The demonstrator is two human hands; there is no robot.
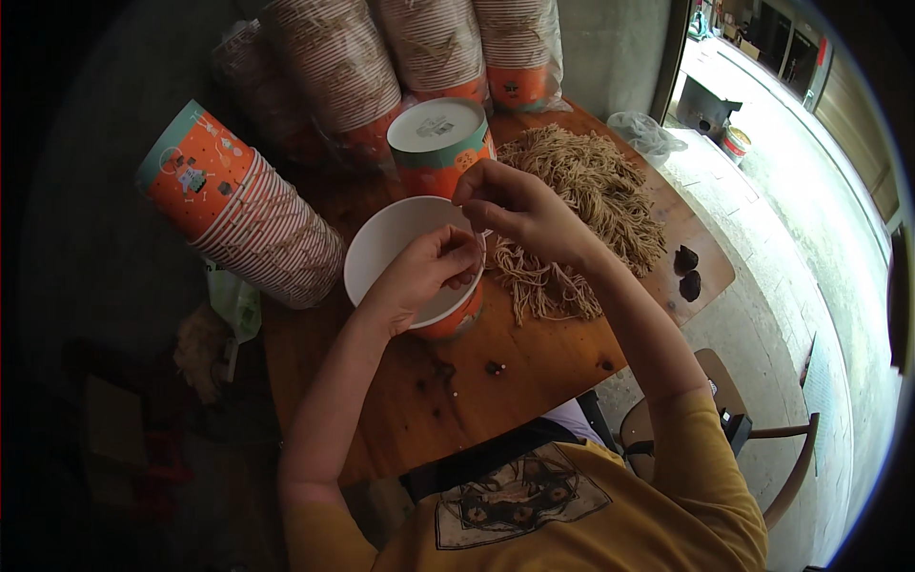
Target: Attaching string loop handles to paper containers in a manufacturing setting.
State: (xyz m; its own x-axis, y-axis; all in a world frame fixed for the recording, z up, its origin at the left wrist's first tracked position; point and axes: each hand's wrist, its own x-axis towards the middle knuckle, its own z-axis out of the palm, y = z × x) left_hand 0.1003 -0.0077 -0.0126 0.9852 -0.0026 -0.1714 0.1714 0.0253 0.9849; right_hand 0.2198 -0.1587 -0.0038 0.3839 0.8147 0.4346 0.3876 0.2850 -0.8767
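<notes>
A white-lined paper bucket [391,234] with an orange and green outside stands upright on the wooden table in front of me. My left hand [427,270] reaches over its opening, fingers closed in a pinch at the right side of the rim. Just above and to the right, my right hand [524,208] is also pinched, thumb against forefinger. Something thin and pale shows between the two hands, too small to make out. Beside my right hand lies a heap of tan cord [596,186]. Behind the open bucket sits an upside-down bucket [434,133], its pale base up.
On the left leans a nested stack of buckets [257,214]. Plastic-wrapped stacks [334,67] line the back. Two small dark objects [688,273] and a crumpled clear bag [646,135] lie toward the wooden table's [534,367] right edge. A chair [705,391] stands at right.
</notes>
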